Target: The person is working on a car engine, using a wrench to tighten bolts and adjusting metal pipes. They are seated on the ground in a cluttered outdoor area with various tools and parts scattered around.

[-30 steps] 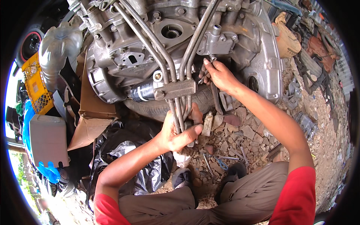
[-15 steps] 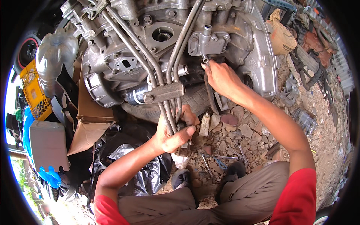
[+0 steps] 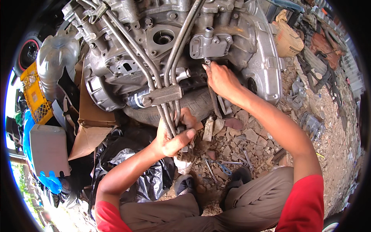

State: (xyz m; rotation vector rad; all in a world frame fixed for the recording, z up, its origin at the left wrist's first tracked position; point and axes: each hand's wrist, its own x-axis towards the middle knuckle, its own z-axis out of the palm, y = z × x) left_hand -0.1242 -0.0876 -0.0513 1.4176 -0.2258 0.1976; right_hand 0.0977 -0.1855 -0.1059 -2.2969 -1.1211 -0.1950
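My left hand [image 3: 176, 135] is closed around the lower ends of several bent metal pipes [image 3: 167, 112]. A metal clamp block [image 3: 162, 96] binds these pipes just above my fingers. The pipes run up in front of a large grey engine [image 3: 162, 36]. My right hand [image 3: 223, 79] is closed, thumb and fingertips pinched, right below a small metal housing [image 3: 210, 44] on the engine. A small round fitting [image 3: 207, 61] shows at the fingertips; whatever lies inside the fingers is hidden. Below that hand, a dark bar [image 3: 213, 101] slants down to the ground.
Beneath the engine lies a tyre [image 3: 154, 117]. Several wrenches [image 3: 228, 162] and a small tube [image 3: 208, 128] lie on the stony ground [image 3: 251, 135]. At left are a cardboard box [image 3: 94, 131], black plastic sheeting [image 3: 148, 170] and a yellow crate [image 3: 36, 92]. A clear jar [image 3: 312, 124] lies right.
The view has shifted a little, so most things sit slightly further left. Both hands keep nearly the same places, the left on the pipes and the right under the housing.
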